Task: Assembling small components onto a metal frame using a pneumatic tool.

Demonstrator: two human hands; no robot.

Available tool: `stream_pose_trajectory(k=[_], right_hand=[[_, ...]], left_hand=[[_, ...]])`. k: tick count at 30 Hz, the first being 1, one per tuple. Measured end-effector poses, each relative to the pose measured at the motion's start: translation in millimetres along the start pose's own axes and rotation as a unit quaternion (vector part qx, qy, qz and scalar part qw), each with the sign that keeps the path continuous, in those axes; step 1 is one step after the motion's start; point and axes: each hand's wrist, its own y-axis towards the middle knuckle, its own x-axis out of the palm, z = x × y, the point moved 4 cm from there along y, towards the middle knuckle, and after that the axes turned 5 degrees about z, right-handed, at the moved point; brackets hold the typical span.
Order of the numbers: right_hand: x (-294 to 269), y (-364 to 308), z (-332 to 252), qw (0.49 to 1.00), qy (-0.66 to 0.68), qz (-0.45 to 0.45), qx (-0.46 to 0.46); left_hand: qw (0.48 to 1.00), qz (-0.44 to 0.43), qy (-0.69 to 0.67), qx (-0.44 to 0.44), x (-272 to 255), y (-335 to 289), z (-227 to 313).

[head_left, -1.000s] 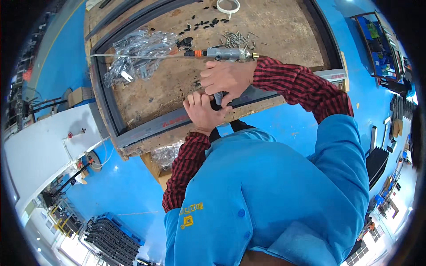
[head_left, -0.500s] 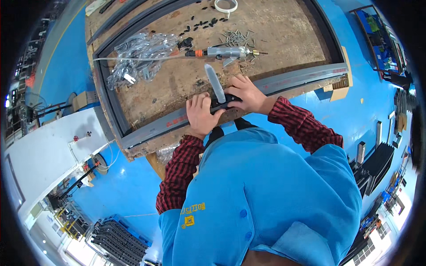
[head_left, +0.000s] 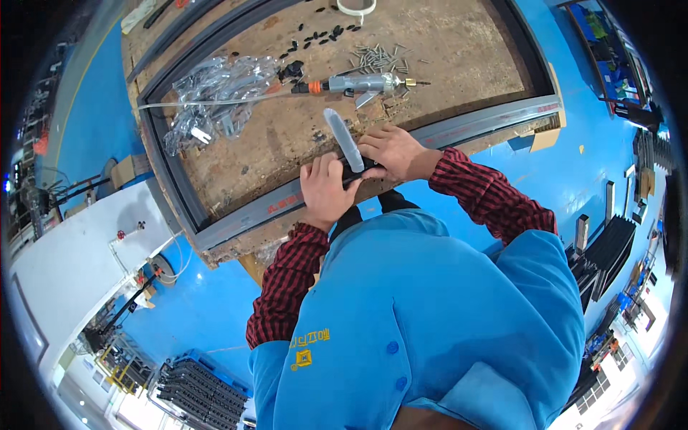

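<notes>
A grey lever handle (head_left: 344,138) on a black base (head_left: 356,170) stands on the near rail of a grey metal frame (head_left: 473,127) lying on a wooden bench. My left hand (head_left: 324,192) presses on the rail and grips the black base from the left. From the right, my right hand (head_left: 393,150) holds the same base, fingers curled around it. The lever points away from me, up over the bench top. A grey air screwdriver (head_left: 362,84) with an orange fitting lies just beyond the hands, untouched.
A heap of screws (head_left: 378,57) and scattered small black parts (head_left: 322,36) lie at the back of the bench (head_left: 459,50). Crumpled clear plastic bags (head_left: 215,93) sit at the left, with a thin hose across them. Blue floor surrounds the bench; black racks stand at the right.
My right hand came back from beside the air screwdriver to the near rail. Both hands now hold the handle piece, which was hidden a second ago.
</notes>
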Motion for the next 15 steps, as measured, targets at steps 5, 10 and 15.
stream_pose_trajectory(k=[5, 10, 15], right_hand=[[-40, -10, 37, 0.993, 0.067, -0.012, 0.095], [-58, 14, 101, 0.958, -0.194, 0.127, 0.171], [-22, 52, 124, 0.962, -0.201, -0.044, 0.177]], left_hand=[[1.000, -0.013, -0.003, -0.024, -18, -3, -5], [0.975, -0.060, -0.145, -0.154, -30, 8, -43], [0.933, -0.083, -0.257, -0.239, -2, 50, -66]])
